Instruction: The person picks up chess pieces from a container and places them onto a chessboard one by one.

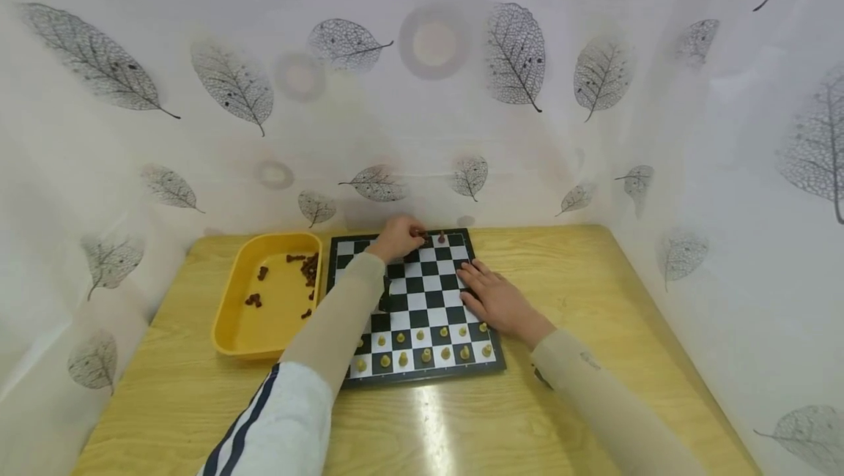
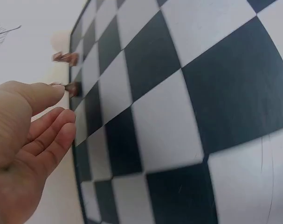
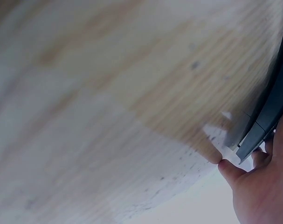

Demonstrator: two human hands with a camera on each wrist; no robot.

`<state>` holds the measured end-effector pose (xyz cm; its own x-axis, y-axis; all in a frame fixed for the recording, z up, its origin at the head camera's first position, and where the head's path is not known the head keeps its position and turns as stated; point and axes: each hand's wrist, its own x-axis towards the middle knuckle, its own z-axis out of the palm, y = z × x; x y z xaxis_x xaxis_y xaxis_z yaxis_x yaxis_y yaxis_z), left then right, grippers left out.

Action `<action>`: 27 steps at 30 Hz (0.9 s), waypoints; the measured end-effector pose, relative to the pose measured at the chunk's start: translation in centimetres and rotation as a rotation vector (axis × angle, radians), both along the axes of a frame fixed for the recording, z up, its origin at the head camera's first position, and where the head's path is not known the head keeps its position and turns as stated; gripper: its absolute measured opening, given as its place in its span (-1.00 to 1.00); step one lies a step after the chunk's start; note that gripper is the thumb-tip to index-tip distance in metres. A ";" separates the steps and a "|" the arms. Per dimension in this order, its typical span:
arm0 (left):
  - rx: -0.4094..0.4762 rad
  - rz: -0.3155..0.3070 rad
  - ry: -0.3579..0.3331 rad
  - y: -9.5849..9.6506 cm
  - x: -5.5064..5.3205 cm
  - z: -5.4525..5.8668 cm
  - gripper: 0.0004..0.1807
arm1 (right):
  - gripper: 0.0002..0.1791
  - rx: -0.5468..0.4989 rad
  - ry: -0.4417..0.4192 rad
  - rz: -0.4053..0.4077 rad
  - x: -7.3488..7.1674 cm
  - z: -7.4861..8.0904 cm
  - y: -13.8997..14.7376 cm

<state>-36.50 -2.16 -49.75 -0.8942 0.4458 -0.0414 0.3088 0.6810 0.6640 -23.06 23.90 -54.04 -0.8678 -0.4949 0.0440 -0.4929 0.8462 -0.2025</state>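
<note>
At the far edge of the black-and-white chessboard, my left hand pinches a brown chess piece by its top. Its thumb lies against the piece in the left wrist view; the index finger is mostly hidden behind. The piece's base is at a square by the edge. Beside it stands another brown chess piece. My right hand rests with extended fingers on the board's right edge; its thumb shows near the black rim in the right wrist view. Yellowish chess pieces stand in two rows on the near side.
Left of the board sits a yellow tray with several brown chess pieces lying in it. Both stand on a wooden table. A pale leaf-patterned curtain encloses the table's back and sides. My left forearm covers part of the board.
</note>
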 end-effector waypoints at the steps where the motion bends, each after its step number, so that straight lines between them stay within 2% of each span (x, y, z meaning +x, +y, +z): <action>1: 0.010 0.008 -0.020 -0.4 0.1 0.3 -0.63 | -0.32 0.001 0.000 0.001 0.0 0.0 0.0; 4: 0.041 0.035 -0.058 -1.6 0.5 1.7 -0.61 | -0.31 0.003 0.004 0.001 0.0 0.2 -0.1; 8: 0.064 0.054 -0.026 -3.1 1.1 3.7 -0.61 | -0.31 0.009 0.011 -0.004 -0.1 0.2 -0.1; 11: 0.091 0.070 0.014 -4.3 1.5 4.8 -0.59 | -0.31 0.016 0.001 -0.006 -0.1 0.2 -0.1; 18: 0.148 0.127 0.080 -7.2 2.7 6.3 -0.54 | -0.32 0.020 -0.003 -0.001 0.1 0.2 -0.3; 23: 0.130 0.166 0.103 -9.7 4.0 7.6 -0.52 | -0.32 0.057 0.021 0.011 0.1 0.4 -0.3; 27: 0.098 0.210 0.139 -12.1 4.9 7.9 -0.51 | -0.32 0.077 0.026 0.022 0.1 0.6 -0.3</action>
<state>-31.64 -14.26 -41.87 -0.9615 0.2461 0.1220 0.2602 0.6744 0.6910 -22.92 23.63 -53.41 -0.8560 -0.5162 0.0271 -0.5153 0.8480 -0.1243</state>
